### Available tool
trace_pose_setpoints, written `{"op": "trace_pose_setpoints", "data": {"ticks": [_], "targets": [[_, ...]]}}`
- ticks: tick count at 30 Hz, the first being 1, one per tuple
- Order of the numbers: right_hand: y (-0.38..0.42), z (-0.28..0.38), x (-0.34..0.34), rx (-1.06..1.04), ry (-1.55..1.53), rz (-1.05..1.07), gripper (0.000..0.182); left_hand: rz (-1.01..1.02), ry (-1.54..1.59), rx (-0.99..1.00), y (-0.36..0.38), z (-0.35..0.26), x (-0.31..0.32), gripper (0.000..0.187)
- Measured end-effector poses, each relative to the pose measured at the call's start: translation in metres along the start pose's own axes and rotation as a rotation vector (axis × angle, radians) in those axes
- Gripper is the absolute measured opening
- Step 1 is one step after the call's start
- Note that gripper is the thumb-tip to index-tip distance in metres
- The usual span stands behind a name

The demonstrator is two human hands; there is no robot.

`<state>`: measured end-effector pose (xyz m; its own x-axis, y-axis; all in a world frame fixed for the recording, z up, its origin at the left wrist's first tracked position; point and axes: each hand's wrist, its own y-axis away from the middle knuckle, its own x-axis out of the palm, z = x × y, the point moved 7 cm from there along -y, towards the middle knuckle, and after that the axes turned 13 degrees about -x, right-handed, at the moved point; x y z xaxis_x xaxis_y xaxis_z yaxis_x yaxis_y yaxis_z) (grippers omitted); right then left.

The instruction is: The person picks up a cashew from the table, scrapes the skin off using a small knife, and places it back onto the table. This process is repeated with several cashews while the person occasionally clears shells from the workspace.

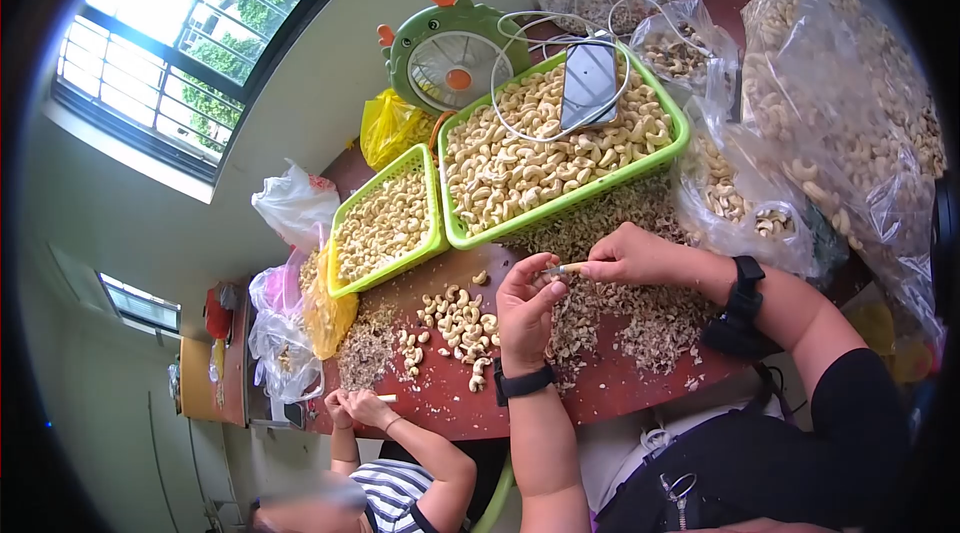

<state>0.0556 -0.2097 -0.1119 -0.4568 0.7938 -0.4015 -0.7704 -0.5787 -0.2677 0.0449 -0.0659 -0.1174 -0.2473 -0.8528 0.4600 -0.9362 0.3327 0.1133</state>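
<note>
My right hand (628, 255) grips a small knife (572, 268) with a slim yellowish handle. Its short metal tip reaches to the fingertips of my left hand (527, 305). Those fingers are closed in a pinch around something small that looks like a cashew nut, mostly hidden by them. Just left of my left hand, a loose pile of pale cashew nuts (462, 323) lies on the red table (610, 403). Flaky brown skins (660, 318) are heaped under and behind my hands.
Behind stand a large green basket (570, 188) of cashews with a phone (590, 83) on top, a smaller basket (437, 218), and a green fan (440, 53). Bags of nuts (840, 83) crowd the right. At left, a co-worker's hands (360, 407) hold a pale stick-like tool.
</note>
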Motion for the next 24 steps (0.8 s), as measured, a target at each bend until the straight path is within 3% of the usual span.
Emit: {"op": "trace_pose_setpoints", "data": {"ticks": [10, 17, 24], "targets": [[-0.002, -0.004, -0.007, 0.04, -0.019, -0.015, 0.032, -0.199, -0.027, 0.016, 0.002, -0.002, -0.011, 0.03], [-0.001, 0.002, -0.01, 0.077, -0.151, -0.066, 0.031, -0.114, 0.126, -0.003, 0.001, -0.002, -0.01, 0.02], [-0.001, 0.001, -0.002, 0.114, -0.281, -0.031, 0.032, 0.038, 0.226, 0.11, 0.003, -0.007, -0.002, 0.028]]}}
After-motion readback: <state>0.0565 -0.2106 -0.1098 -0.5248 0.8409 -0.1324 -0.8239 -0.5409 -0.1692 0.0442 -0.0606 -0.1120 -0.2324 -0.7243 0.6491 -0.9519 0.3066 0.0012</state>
